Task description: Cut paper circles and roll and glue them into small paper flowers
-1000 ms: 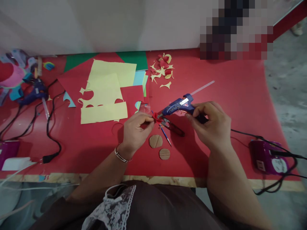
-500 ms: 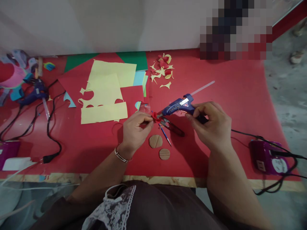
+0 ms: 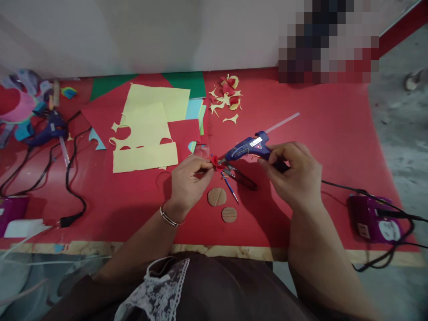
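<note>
The left hand (image 3: 191, 178) pinches a small red paper piece (image 3: 215, 162) between thumb and fingertips, at the nozzle end of the blue glue gun (image 3: 243, 148). That piece sits slightly farther left of the glue gun than a second ago. The right hand (image 3: 296, 171) grips the glue gun by its handle, in the same position as before, its nozzle pointing at the red paper; whether they touch is too small to tell. Past the right end of the glue gun, a blurred shape (image 3: 413, 81) on the floor shows lower in view than it did a second ago.

Dark snips (image 3: 245, 180) lie just under the glue gun, crowding the space below the nozzle, with a thin blue stick (image 3: 230, 187) close by. Two cardboard discs (image 3: 217, 197) rest nearer the person than the glue gun. Beyond it lie curled yellow and red scraps (image 3: 229, 91); to its left, cut yellow sheets (image 3: 147, 116) and, well apart, another glue gun (image 3: 50, 129). A purple box (image 3: 374, 218) with black cables stands to its right.
</note>
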### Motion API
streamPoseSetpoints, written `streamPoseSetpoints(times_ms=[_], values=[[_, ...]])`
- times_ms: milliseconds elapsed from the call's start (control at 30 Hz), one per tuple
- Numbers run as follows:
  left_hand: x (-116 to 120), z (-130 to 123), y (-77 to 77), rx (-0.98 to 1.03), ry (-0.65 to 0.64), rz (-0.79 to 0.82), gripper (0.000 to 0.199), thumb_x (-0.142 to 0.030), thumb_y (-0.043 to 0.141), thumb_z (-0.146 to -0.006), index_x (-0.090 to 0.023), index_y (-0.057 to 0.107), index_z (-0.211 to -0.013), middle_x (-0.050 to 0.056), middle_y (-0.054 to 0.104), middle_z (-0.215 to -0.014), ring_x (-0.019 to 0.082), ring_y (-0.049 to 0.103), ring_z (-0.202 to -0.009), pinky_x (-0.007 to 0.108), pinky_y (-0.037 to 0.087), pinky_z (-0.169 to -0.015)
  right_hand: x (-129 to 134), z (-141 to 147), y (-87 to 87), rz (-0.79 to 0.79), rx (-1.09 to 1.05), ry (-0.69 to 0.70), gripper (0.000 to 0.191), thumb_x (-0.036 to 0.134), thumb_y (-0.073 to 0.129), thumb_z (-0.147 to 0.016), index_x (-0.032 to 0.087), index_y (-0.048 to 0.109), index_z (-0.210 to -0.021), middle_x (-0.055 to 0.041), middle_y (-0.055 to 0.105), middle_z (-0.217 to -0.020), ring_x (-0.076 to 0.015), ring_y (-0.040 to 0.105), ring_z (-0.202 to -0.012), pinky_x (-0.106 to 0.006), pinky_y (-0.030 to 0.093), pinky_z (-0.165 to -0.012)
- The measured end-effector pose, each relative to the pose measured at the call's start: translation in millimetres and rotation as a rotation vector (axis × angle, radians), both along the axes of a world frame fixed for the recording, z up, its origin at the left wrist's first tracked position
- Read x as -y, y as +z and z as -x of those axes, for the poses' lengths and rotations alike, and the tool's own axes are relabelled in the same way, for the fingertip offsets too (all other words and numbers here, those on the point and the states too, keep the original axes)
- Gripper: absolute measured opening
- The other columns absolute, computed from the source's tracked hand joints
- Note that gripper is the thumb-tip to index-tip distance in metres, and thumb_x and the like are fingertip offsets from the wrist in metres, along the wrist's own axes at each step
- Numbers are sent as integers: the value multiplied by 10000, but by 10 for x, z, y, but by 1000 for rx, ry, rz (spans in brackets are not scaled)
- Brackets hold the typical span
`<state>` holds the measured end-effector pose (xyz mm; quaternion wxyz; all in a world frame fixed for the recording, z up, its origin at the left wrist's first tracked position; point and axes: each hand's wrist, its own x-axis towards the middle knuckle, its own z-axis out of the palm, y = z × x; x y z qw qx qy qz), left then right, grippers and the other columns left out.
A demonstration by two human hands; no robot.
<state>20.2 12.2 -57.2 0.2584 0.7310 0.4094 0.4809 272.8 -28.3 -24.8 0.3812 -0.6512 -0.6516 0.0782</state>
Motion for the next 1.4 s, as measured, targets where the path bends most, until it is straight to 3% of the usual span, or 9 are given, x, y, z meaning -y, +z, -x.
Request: streamPoseSetpoints(times_ms=[300,533,767,867,933,1033,1100,1400], values=[[-1,-8,5,18,23,-12,158,-55,738,-879,-204,729,-825,12,762,-817,128,722,-752,246,609,-696,-30,-2,-42,-17,-58,-12,243,210,786,-851,271,561,-779,-52,740,-925,-287,687,-941,-451,524,-826],[-58,59,-95,159,136,59,96,-158,810,-889,-228,746,-899,27,769,-931,147,736,-838,274,632,-725,-59,-111,-178,42,-138,-126,267,332,807,-859,264,559,-788,-20,712,-887,-234,650,-829,-400,499,-778],[-61,81,-2,346,173,44,150,-349,840,-929,-240,737,-919,36,739,-920,151,712,-810,291,627,-699,-144,-337,-399,102,80,-222,299,320,890,-776,254,599,-775,-48,677,-834,-260,585,-809,-433,440,-762],[-40,86,52,287,94,39,149,-343,816,-949,-228,726,-919,47,752,-947,151,723,-820,287,632,-706,-116,-266,-334,36,214,-171,202,324,856,-850,252,674,-899,-132,716,-1061,-337,604,-1022,-538,444,-914],[-31,100,71,229,31,41,102,-294,795,-957,-228,723,-925,51,764,-962,158,733,-839,295,636,-722,-83,-134,-253,-36,214,-93,116,327,790,-925,259,709,-973,-152,702,-1160,-354,604,-1087,-548,451,-937],[-31,127,78,175,-27,26,68,-199,773,-939,-239,719,-935,47,770,-963,174,737,-884,328,637,-768,-51,111,-179,-10,135,170,16,271,709,-990,264,721,-997,-94,717,-1036,-305,629,-990,-489,496,-878],[-35,140,81,148,-42,24,110,-150,764,-922,-246,712,-937,40,764,-952,178,734,-891,341,632,-781,-50,248,-185,58,149,322,67,250,672,-1014,255,730,-981,-83,712,-986,-287,626,-958,-471,506,-868],[-27,107,96,117,-84,44,132,-124,751,-922,-248,703,-918,21,754,-907,161,716,-842,327,614,-767,-58,439,-293,117,257,550,227,159,543,-1057,180,761,-1116,-149,727,-1040,-282,605,-941,-433,526,-821]])
